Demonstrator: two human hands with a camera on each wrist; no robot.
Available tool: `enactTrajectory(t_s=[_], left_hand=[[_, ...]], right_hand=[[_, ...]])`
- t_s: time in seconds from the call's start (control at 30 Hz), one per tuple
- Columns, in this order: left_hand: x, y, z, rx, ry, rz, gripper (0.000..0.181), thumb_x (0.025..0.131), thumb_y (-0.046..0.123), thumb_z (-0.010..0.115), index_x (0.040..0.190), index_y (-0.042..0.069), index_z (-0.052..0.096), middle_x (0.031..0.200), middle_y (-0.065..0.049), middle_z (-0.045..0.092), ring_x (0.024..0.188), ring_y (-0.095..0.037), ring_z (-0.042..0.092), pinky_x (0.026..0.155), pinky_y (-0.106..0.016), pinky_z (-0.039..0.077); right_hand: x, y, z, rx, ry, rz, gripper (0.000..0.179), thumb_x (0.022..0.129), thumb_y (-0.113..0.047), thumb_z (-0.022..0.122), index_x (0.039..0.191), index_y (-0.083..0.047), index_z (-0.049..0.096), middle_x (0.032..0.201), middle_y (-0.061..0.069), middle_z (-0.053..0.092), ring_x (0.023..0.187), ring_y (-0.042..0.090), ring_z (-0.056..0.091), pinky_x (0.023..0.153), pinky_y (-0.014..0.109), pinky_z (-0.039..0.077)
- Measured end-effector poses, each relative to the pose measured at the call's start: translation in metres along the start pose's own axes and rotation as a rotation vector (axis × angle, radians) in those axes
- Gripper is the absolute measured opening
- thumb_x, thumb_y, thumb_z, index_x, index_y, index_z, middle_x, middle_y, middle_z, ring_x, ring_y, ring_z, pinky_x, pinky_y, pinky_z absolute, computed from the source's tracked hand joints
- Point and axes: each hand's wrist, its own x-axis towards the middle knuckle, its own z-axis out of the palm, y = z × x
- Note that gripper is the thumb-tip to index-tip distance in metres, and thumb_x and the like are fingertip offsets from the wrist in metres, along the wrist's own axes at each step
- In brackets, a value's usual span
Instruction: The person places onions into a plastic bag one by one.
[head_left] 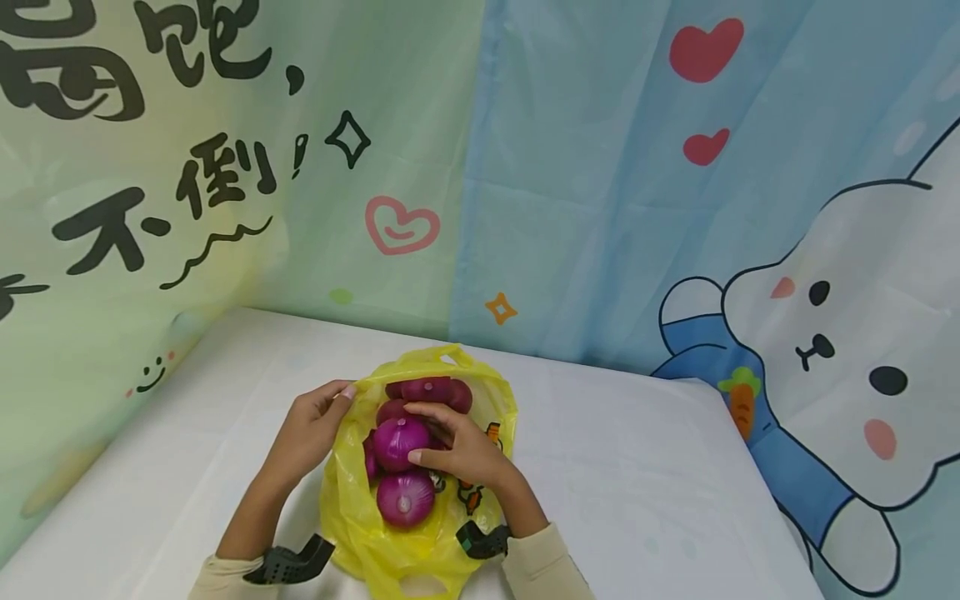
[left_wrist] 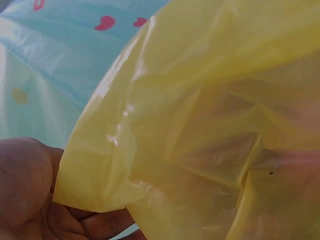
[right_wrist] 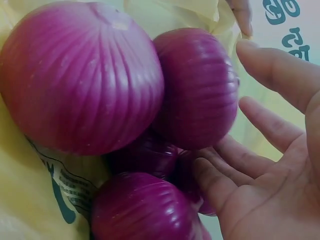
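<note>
A yellow plastic bag (head_left: 342, 500) lies with its mouth spread, several purple onions inside. My left hand (head_left: 311, 429) pinches the bag's left rim between thumb and fingers; the left wrist view shows the thin yellow film (left_wrist: 150, 115) caught in that hand (left_wrist: 30, 190). My right hand (head_left: 474, 452) reaches into the mouth, fingers extended and apart over the middle onion (head_left: 401, 442). From the right wrist, the fingers (right_wrist: 275, 65) are spread beside an onion (right_wrist: 197, 87), not wrapped round it. A large onion (right_wrist: 82, 77) sits nearest that camera. Lower onions are partly hidden.
The bag stands on a white-covered table (head_left: 637, 492). Behind it hangs a printed cloth (head_left: 562, 167) with hearts, lettering and a rabbit. Dark wrist devices (head_left: 292, 562) sit on both forearms, close to the bag's lower part.
</note>
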Motion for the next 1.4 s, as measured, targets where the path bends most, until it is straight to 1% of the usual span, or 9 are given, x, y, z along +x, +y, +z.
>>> enactTrajectory(t_s=[0.23,0.4,0.53,0.67,0.8,0.97,1.1,1.27,1.4], left_hand=[[0.003,-0.001,0.002,-0.009,-0.005,-0.005,0.035,0.105,0.029,0.047,0.121,0.003,0.065,0.105,-0.011,0.067,0.086,-0.021,0.062,0.074,-0.027,0.053],[0.004,-0.003,0.001,0.011,-0.005,-0.009,0.039,0.105,0.033,0.046,0.121,0.004,0.065,0.106,-0.01,0.067,0.087,-0.022,0.063,0.075,-0.028,0.053],[0.006,-0.007,0.001,0.032,0.002,-0.018,0.041,0.105,0.037,0.044,0.122,0.005,0.065,0.106,-0.01,0.067,0.088,-0.023,0.063,0.076,-0.029,0.053],[0.008,-0.01,0.001,0.078,0.002,-0.018,0.042,0.105,0.038,0.043,0.123,0.006,0.064,0.108,-0.009,0.067,0.089,-0.021,0.062,0.078,-0.032,0.053],[0.009,-0.012,-0.001,0.185,0.026,0.014,0.042,0.104,0.04,0.043,0.123,0.009,0.065,0.107,-0.007,0.068,0.086,-0.019,0.062,0.078,-0.037,0.051],[0.008,-0.012,-0.01,0.29,0.069,0.056,0.042,0.104,0.038,0.044,0.124,0.008,0.064,0.111,-0.012,0.068,0.09,-0.024,0.065,0.079,-0.045,0.052],[0.007,-0.013,-0.02,0.294,0.075,0.036,0.046,0.104,0.04,0.043,0.128,0.006,0.062,0.119,-0.016,0.065,0.103,-0.032,0.064,0.086,-0.052,0.05],[0.007,-0.013,-0.029,0.316,0.089,0.039,0.049,0.105,0.041,0.039,0.129,0.004,0.061,0.123,-0.016,0.063,0.112,-0.035,0.059,0.091,-0.055,0.046],[0.011,-0.012,-0.036,0.404,0.085,0.093,0.045,0.106,0.033,0.039,0.127,0.0,0.061,0.118,-0.018,0.065,0.108,-0.034,0.06,0.088,-0.054,0.047]], right_hand=[[-0.015,-0.02,-0.005,-0.103,0.067,-0.002,0.052,0.093,-0.011,0.066,0.142,-0.009,0.049,0.146,0.006,0.041,0.135,0.022,0.039,0.11,0.037,0.029],[-0.03,-0.037,-0.015,-0.119,0.101,-0.042,0.047,0.097,-0.005,0.059,0.142,-0.001,0.046,0.146,0.013,0.042,0.136,0.026,0.038,0.108,0.047,0.031],[-0.044,-0.028,-0.034,-0.157,0.15,-0.075,0.043,0.099,-0.008,0.057,0.141,-0.007,0.049,0.143,0.009,0.047,0.133,0.023,0.042,0.106,0.046,0.034],[-0.067,-0.032,-0.058,-0.264,0.255,-0.131,0.038,0.098,-0.004,0.058,0.136,-0.004,0.054,0.136,0.012,0.053,0.129,0.026,0.047,0.102,0.045,0.038],[-0.092,-0.033,-0.083,-0.386,0.406,-0.163,0.038,0.096,0.0,0.059,0.134,-0.003,0.056,0.135,0.013,0.054,0.128,0.029,0.047,0.101,0.041,0.039],[-0.118,-0.027,-0.113,-0.608,0.551,-0.099,0.04,0.096,-0.005,0.061,0.135,-0.005,0.055,0.137,0.012,0.052,0.13,0.028,0.045,0.102,0.037,0.038],[-0.135,-0.019,-0.13,-0.76,0.621,-0.03,0.042,0.094,-0.006,0.064,0.135,-0.002,0.055,0.138,0.018,0.051,0.131,0.035,0.043,0.102,0.053,0.036],[-0.144,-0.014,-0.147,-0.883,0.635,0.02,0.044,0.092,-0.005,0.066,0.134,0.001,0.054,0.138,0.022,0.048,0.13,0.042,0.041,0.097,0.061,0.037],[-0.144,-0.017,-0.159,-0.935,0.612,0.035,0.042,0.093,-0.006,0.065,0.133,0.002,0.054,0.136,0.023,0.05,0.127,0.043,0.044,0.096,0.061,0.039]])
